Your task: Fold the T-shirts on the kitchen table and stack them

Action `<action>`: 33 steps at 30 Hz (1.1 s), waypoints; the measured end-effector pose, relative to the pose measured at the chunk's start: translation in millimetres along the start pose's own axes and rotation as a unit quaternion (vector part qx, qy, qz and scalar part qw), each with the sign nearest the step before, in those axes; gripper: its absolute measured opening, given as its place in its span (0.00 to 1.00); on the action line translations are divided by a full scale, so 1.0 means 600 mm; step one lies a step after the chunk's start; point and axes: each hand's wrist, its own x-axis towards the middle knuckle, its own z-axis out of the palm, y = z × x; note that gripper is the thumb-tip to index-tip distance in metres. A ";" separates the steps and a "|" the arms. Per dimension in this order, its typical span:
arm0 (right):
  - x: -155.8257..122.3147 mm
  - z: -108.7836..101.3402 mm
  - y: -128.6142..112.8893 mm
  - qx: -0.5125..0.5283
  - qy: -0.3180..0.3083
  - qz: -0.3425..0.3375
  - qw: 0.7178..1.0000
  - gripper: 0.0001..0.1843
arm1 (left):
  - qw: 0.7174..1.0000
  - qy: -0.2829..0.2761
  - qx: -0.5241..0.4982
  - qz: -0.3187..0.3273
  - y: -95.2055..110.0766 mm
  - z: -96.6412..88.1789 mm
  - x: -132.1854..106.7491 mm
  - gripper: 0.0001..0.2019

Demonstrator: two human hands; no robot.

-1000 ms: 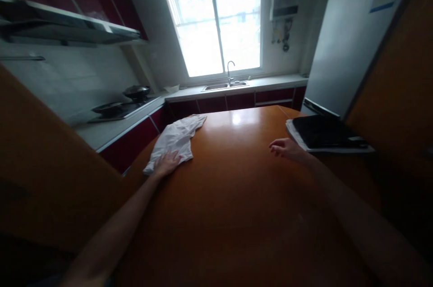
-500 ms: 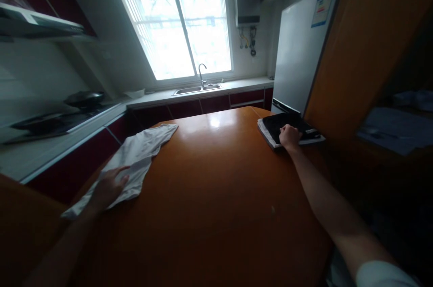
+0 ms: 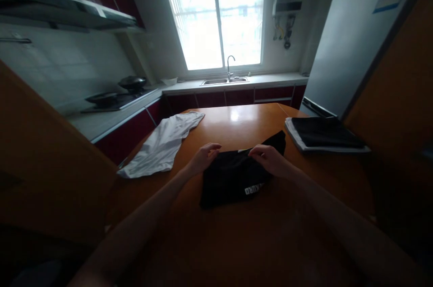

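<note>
A dark folded garment (image 3: 230,179), black with white lettering near its lower edge and a small pale label at its upper edge, lies on the table in front of me. My left hand (image 3: 204,158) is at the garment's upper left corner, its thumb and fingers apart. Over the upper right part, my right hand (image 3: 269,160) has its fingers curled in on the black cloth near the label. The garment's right end sticks up in a point beyond that hand. A white garment (image 3: 162,145) lies spread out and wrinkled on the left.
The brown wooden table (image 3: 237,125) carries a stack of folded clothes (image 3: 324,134), black on top of white, at the right. Beyond it are a counter with a sink (image 3: 216,81), a stove with pans (image 3: 131,82) at left and a refrigerator (image 3: 355,39) at right.
My right hand has come from the clothes stack to the table's middle, where the black garment now lies. My left hand has left the white garment and moved right. The view has turned left.
</note>
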 end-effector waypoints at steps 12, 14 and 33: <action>0.014 -0.022 0.132 -0.371 -0.027 0.071 0.926 0.23 | 0.991 -0.096 0.092 -0.029 0.016 0.045 -0.032 0.19; 0.016 -0.029 0.121 -0.383 -0.011 0.067 0.921 0.19 | 0.991 -0.085 0.097 -0.037 0.021 0.042 -0.031 0.22; -0.021 0.019 -0.055 0.055 0.035 -0.126 0.990 0.08 | 0.979 -0.171 0.088 0.070 0.200 0.019 -0.032 0.38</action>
